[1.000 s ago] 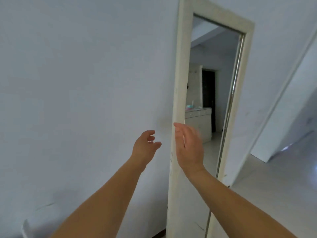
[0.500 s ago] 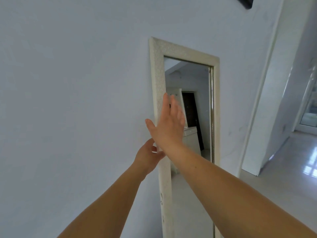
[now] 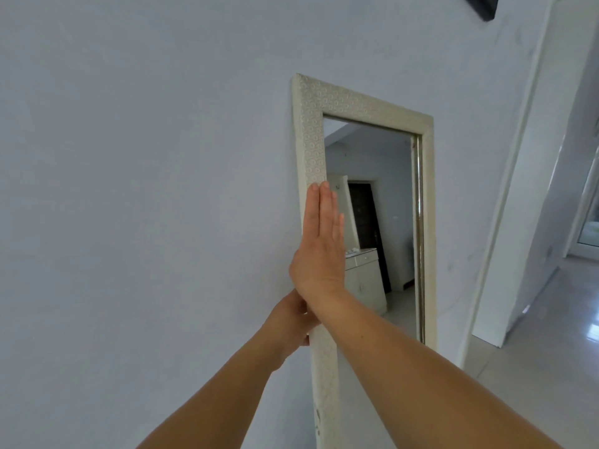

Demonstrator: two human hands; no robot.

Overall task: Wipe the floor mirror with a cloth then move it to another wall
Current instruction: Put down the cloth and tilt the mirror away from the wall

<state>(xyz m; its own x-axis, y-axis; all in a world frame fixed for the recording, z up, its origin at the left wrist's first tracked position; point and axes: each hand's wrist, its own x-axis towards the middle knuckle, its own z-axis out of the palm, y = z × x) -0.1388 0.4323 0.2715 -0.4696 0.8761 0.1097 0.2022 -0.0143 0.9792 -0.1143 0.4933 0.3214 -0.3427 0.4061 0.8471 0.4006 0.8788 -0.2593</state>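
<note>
A tall floor mirror [image 3: 312, 131] with a cream patterned frame leans against the pale wall; its glass reflects a cabinet and a dark door. My right hand [image 3: 321, 244] lies flat with straight fingers on the frame's left side, at mid height. Just below it my left hand [image 3: 288, 322] curls around the outer left edge of the same frame, its fingers partly hidden behind my right wrist. No cloth is in view.
The pale wall [image 3: 146, 189] fills the left half. A white door frame [image 3: 505, 222] stands right of the mirror, opening onto a glossy tiled floor [image 3: 551, 351]. A dark object [image 3: 483, 4] hangs on the wall at the top right.
Both hands have reached the mirror's left frame: the left closed round its edge, the right rose and flattened against it. The view has pulled back and tilted up.
</note>
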